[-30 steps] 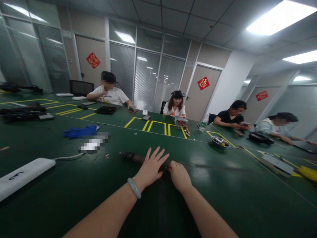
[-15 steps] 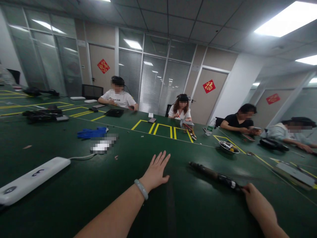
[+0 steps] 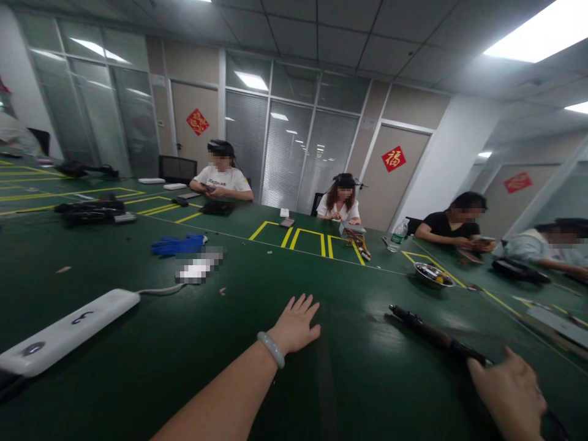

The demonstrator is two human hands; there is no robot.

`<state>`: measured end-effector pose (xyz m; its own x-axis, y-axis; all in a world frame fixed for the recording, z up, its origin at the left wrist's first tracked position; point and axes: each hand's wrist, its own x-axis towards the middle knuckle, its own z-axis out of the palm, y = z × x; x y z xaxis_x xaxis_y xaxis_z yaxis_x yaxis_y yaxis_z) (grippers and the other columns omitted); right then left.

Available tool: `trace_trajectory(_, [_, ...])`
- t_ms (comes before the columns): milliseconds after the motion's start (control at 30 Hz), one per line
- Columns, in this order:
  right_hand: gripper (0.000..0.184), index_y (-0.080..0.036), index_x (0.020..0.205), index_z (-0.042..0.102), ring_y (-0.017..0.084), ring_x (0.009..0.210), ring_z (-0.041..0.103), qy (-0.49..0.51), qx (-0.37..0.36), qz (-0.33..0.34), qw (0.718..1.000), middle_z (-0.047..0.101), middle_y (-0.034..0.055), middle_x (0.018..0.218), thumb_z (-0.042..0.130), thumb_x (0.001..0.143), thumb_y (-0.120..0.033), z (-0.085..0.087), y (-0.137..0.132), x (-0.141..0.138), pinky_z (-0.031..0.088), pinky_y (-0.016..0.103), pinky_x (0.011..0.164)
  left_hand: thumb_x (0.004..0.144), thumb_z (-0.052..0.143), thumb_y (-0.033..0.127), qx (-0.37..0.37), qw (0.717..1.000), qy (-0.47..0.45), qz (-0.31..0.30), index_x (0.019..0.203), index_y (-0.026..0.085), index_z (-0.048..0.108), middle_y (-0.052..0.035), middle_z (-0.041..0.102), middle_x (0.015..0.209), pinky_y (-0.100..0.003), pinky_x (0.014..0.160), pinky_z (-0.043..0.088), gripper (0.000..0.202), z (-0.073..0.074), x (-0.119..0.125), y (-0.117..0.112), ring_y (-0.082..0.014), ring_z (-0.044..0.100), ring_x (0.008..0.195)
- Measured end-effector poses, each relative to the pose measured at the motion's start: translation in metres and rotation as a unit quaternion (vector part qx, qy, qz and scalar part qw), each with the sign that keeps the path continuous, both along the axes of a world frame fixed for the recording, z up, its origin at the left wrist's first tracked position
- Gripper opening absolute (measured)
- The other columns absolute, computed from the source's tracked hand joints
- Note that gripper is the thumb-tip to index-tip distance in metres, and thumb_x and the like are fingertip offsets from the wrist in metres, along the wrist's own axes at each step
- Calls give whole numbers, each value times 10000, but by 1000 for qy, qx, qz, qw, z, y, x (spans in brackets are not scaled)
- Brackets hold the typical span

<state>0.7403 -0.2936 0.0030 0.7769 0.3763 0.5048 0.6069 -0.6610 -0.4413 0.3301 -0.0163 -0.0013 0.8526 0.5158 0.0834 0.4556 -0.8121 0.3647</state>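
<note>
My left hand (image 3: pixel 296 323) lies flat on the green table (image 3: pixel 358 380) with its fingers stretched out and nothing in it; a pale bracelet (image 3: pixel 271 348) circles the wrist. At the lower right, my right hand (image 3: pixel 509 389) is closed round the near end of a long dark rod-like tool (image 3: pixel 427 332). The tool lies on the table and points away to the upper left. What its near end looks like is hidden under my fingers.
A white power strip (image 3: pixel 68 334) with a cable lies at the left. Blue gloves (image 3: pixel 178 245) and a blurred item (image 3: pixel 198 269) lie beyond it. A metal bowl (image 3: pixel 432 274), a water bottle (image 3: pixel 397 236) and yellow tape lines are farther off. Several people sit along the far side.
My right hand has pulled the dark tool from under my left hand to the right side of the table. My left hand stayed flat in the middle.
</note>
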Motion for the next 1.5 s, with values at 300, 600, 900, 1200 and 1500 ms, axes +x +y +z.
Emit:
trace_trajectory(300, [588, -215, 1453, 321, 211, 1388, 298, 31, -72, 379, 922, 364, 72, 1490, 293, 938, -497, 33, 162, -221, 271, 402, 1131, 959, 231, 555, 35, 999, -11, 12, 1489, 247, 259, -50, 179, 1571, -522, 1153, 109, 614, -4, 2, -1, -276, 102, 1448])
trace_trajectory(600, [557, -286, 1476, 287, 193, 1422, 219, 52, -190, 470, 860, 311, 29, 1524, 253, 971, -519, -5, 188, -265, 157, 439, 1158, 960, 218, 440, 76, 997, 6, 22, 1508, 194, 200, -66, 218, 1560, -491, 1158, 111, 601, -9, 5, -2, -266, 132, 1444])
trace_trajectory(900, [493, -321, 1433, 371, 191, 1394, 286, 67, -164, 460, 870, 393, 22, 1483, 291, 975, -484, -3, 192, -259, 195, 435, 1135, 969, 195, 491, 66, 998, 4, 19, 1496, 213, 241, -62, 228, 1558, -494, 1158, 117, 598, -7, 5, -2, -267, 139, 1442])
trace_trajectory(1200, [501, -333, 1405, 410, 203, 1390, 287, 90, -157, 457, 871, 404, 10, 1474, 253, 972, -530, 2, 192, -260, 194, 468, 1125, 969, 185, 511, 58, 998, 4, 20, 1498, 218, 239, -55, 221, 1561, -504, 1161, 120, 607, -8, 7, 1, -265, 137, 1443])
trace_trajectory(1500, [526, -297, 1421, 398, 204, 1396, 282, 111, -133, 472, 865, 399, 23, 1479, 279, 964, -530, -3, 191, -257, 190, 451, 1137, 973, 172, 552, 53, 998, 4, 22, 1491, 250, 253, -49, 229, 1559, -490, 1155, 128, 605, 0, 8, -2, -258, 157, 1440])
